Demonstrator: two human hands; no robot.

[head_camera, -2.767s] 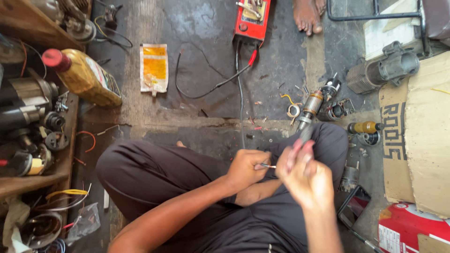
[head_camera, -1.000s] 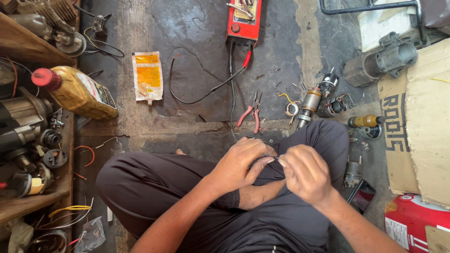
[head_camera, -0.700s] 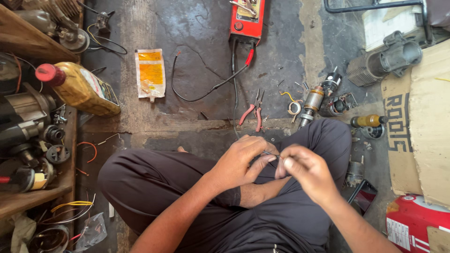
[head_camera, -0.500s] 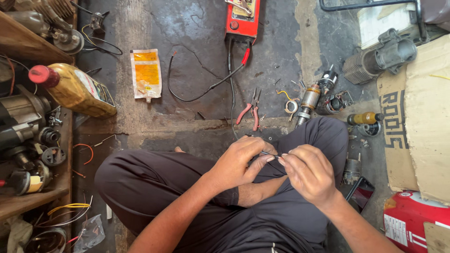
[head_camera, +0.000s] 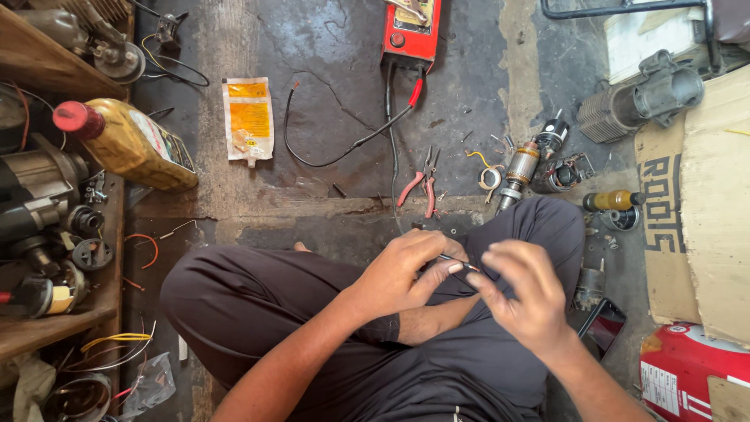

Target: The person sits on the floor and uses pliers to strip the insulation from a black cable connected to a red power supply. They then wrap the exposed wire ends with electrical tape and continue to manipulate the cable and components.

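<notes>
I sit cross-legged on a stained concrete floor. My left hand (head_camera: 402, 273) pinches a thin dark wire (head_camera: 455, 262) over my lap. My right hand (head_camera: 522, 295) meets it from the right, fingertips closed on the same wire's other end. Just beyond my knee lie red-handled pliers (head_camera: 419, 186) and a motor armature (head_camera: 519, 168) with copper windings.
A red tester box (head_camera: 412, 23) with a black lead sits at the top. A yellow sachet (head_camera: 248, 117) and an oil bottle (head_camera: 129, 143) lie left, beside a wooden shelf (head_camera: 55, 74) of motor parts. Cardboard (head_camera: 707, 195), a starter housing (head_camera: 644, 98) and a phone (head_camera: 603, 324) are right.
The armature I held up earlier now lies on the floor and the pliers are beside it. Both hands have come together low over my lap on the thin wire.
</notes>
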